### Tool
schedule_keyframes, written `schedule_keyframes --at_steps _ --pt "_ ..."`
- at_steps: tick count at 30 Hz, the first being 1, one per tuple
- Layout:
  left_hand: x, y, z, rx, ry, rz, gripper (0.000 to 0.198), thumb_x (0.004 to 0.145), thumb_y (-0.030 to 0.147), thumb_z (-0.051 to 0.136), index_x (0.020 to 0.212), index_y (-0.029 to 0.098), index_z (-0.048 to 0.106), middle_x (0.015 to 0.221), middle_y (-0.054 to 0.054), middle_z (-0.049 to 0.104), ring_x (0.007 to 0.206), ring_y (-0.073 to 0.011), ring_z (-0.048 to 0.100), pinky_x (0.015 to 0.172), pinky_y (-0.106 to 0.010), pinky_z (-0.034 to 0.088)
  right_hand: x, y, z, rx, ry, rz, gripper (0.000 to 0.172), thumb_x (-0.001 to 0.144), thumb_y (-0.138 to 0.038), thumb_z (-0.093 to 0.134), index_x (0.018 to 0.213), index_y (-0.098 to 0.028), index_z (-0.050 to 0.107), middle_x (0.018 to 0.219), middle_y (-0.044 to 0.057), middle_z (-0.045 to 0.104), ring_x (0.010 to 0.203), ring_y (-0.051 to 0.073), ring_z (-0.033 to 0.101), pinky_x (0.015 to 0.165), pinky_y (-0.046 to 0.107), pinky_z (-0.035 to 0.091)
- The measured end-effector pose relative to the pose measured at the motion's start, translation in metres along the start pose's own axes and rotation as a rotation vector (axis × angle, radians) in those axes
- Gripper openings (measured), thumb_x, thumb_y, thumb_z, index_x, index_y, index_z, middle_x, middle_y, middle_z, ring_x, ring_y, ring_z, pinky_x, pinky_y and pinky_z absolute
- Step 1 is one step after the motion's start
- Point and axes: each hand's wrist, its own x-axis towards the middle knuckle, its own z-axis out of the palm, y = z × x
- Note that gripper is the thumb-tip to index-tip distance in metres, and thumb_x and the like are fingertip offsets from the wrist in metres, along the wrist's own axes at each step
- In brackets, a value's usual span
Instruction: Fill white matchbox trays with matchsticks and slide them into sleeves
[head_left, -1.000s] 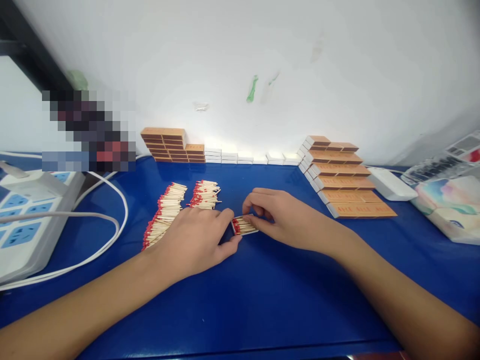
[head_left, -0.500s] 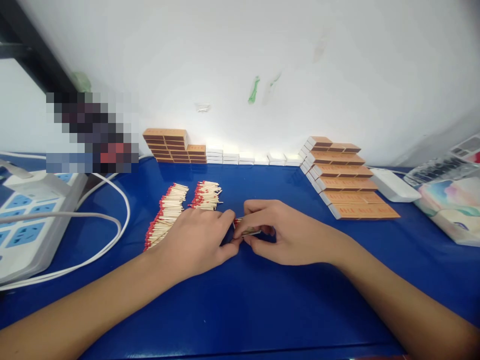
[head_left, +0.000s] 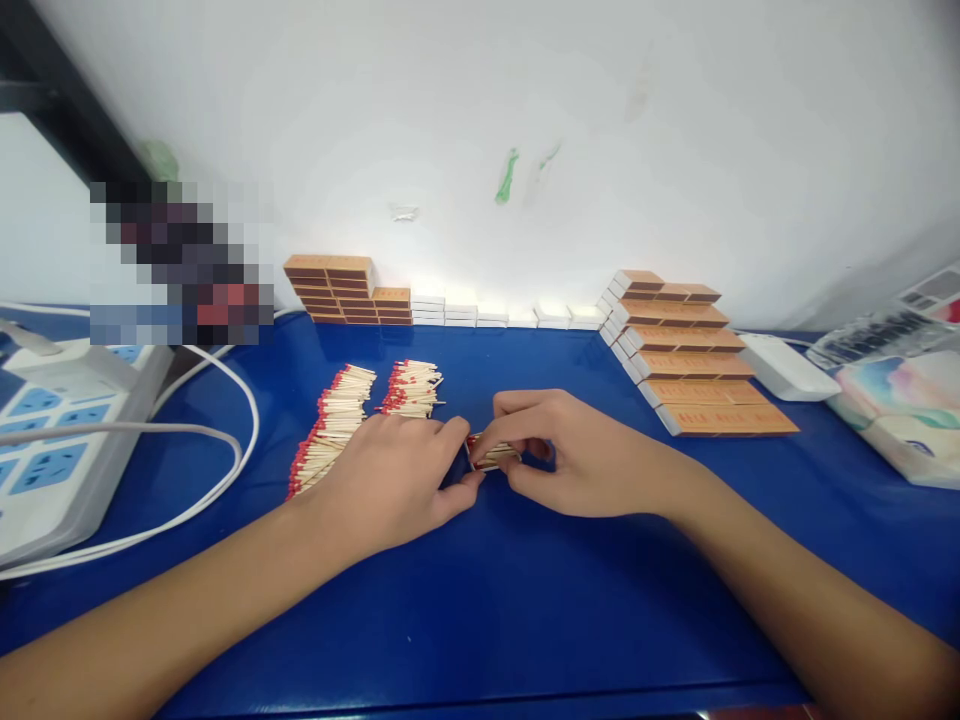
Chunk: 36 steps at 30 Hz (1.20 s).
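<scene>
A small matchbox tray (head_left: pixel 493 468) filled with red-headed matches (head_left: pixel 496 455) lies on the blue table between my hands. My left hand (head_left: pixel 397 460) is closed, its thumb and forefinger gripping the tray's left end. From the right, my right hand (head_left: pixel 574 455) reaches over the tray. Its bent forefinger presses on the matches near their heads, and the thumb rests at the near side. Its fingers partly cover the tray. Left of the tray lie two rows of loose matches, a longer row (head_left: pixel 337 420) partly behind my left hand and a shorter row (head_left: pixel 414 385).
Along the wall stand stacked brown matchbox sleeves (head_left: pixel 330 290), small white trays (head_left: pixel 461 315) and a stepped stack of matchboxes (head_left: pixel 694 365). A power strip (head_left: pixel 67 430) with white cables is at left. A white adapter (head_left: pixel 791 368) and tissue pack (head_left: pixel 900 410) are at right.
My right hand has shifted slightly up and its thumb has moved right, so more of the matches in the tray show. My left hand has stayed in place.
</scene>
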Motion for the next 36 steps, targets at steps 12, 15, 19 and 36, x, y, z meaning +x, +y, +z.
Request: schedule_keyframes --at_steps 12,15,19,36 --pt "-0.001 0.001 0.001 0.004 0.029 0.003 0.028 0.101 0.048 0.055 0.103 0.023 0.067 0.081 -0.004 0.075 0.079 -0.0311 0.077 0.064 -0.038 0.050 -0.001 0.003 -0.003 -0.010 0.026 0.026 0.025 0.083 -0.002 0.058 0.089 -0.021 0.075 0.086 0.001 0.059 0.072 0.012 0.056 0.065 0.025 0.045" --pt "-0.002 0.000 0.002 0.004 0.032 0.006 0.028 0.101 0.048 0.055 0.103 0.023 0.067 0.081 -0.004 0.075 0.079 -0.0300 0.077 0.064 -0.037 0.049 -0.001 0.003 -0.004 -0.019 -0.001 0.019 0.030 0.083 -0.002 0.058 0.094 -0.022 0.077 0.085 0.001 0.059 0.072 0.013 0.055 0.065 0.026 0.044" --pt "-0.002 0.000 0.002 0.005 0.034 0.004 0.030 0.101 0.049 0.054 0.105 0.023 0.067 0.082 -0.004 0.076 0.079 -0.0305 0.077 0.065 -0.038 0.050 -0.001 0.005 -0.005 -0.030 0.015 0.031 0.028 0.083 -0.003 0.059 0.094 -0.022 0.077 0.083 0.000 0.058 0.070 0.013 0.053 0.063 0.026 0.043" --pt "-0.002 -0.001 0.004 -0.011 0.052 0.005 0.030 0.102 0.049 0.055 0.111 0.024 0.069 0.085 -0.004 0.078 0.080 -0.0302 0.077 0.065 -0.037 0.049 0.000 0.014 -0.006 -0.127 0.049 0.139 0.012 0.092 -0.022 0.068 0.081 -0.020 0.068 0.079 0.000 0.057 0.070 0.014 0.051 0.063 0.027 0.039"
